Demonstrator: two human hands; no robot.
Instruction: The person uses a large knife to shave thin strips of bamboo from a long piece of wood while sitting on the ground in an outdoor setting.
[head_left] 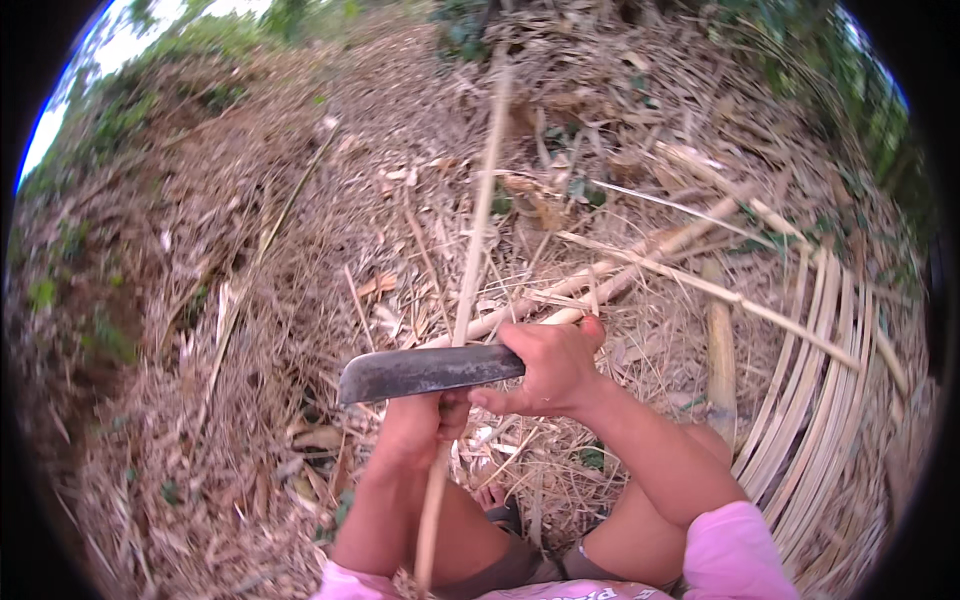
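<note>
My right hand grips the handle of a dark, broad-bladed knife, whose blade points left and lies across a long thin bamboo strip. The strip runs from between my knees up and away over the ground. My left hand is closed around the strip just below the blade. The handle is hidden inside my right fist. Both forearms come up from the lower edge, with pink sleeves at the bottom.
Dry leaves, straw and bamboo scraps cover the sloping ground. A stack of curved split bamboo strips lies at the right. Thicker bamboo poles and a short cut piece lie ahead. My foot in a sandal shows below.
</note>
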